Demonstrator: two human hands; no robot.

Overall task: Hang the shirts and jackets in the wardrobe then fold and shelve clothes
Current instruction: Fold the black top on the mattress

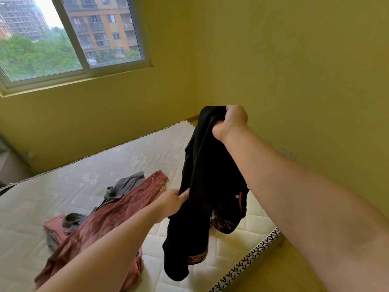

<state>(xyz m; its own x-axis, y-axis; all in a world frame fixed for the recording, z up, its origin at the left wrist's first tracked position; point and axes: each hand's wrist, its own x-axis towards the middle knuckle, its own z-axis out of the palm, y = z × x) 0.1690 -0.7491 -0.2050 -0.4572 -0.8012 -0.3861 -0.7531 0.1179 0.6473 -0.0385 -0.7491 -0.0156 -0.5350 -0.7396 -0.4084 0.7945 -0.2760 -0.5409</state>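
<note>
Fingers (229, 109) grip black garment (202, 186) edges above mattress (63, 192).

Yellow walls (294, 60) all round, lit by daylight from a sliding window (63, 39) far left; apartment blocks and trees outside. Bare quilted mattress (63, 186) with patterned edging across the middle. Yellowish floor (273, 270) near right. Socket (288, 152) on right wall.

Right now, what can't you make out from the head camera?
Head view:
black garment: bunched, hanging from right hand and left hand; shirt or jacket unclear.
grey garment: partly hidden by the red garment.
red garment: near end hidden behind the left forearm.
Wardrobe, hangers: outside the frame.
</note>
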